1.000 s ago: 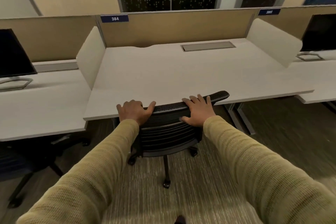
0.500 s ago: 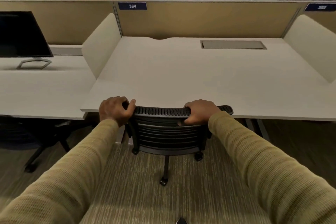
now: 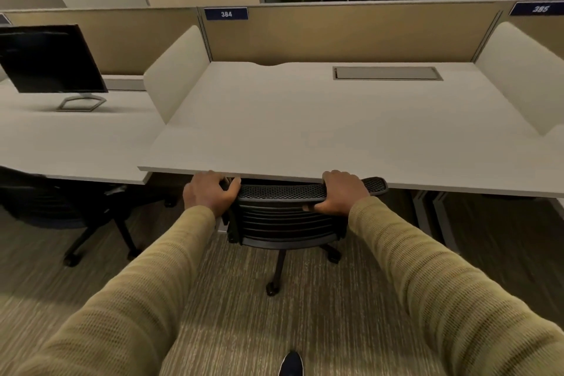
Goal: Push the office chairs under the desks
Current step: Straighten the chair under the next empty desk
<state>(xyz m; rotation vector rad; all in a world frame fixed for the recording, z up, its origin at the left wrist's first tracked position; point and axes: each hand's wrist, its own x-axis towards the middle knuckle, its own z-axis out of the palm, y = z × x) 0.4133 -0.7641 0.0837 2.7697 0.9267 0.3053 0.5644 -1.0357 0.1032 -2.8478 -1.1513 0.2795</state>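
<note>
Left hand [image 3: 210, 192], right hand [image 3: 343, 192] both gripping chair backrest [image 3: 283, 210] at desk [image 3: 305, 137] edge.

Dim warm light, soft blur throughout, wide-angle bending at the edges.

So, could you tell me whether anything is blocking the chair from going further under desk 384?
Nothing visible does. Both the left hand and the right hand grip the chair backrest, whose top sits at the desk edge; the space underneath is hidden.
</note>
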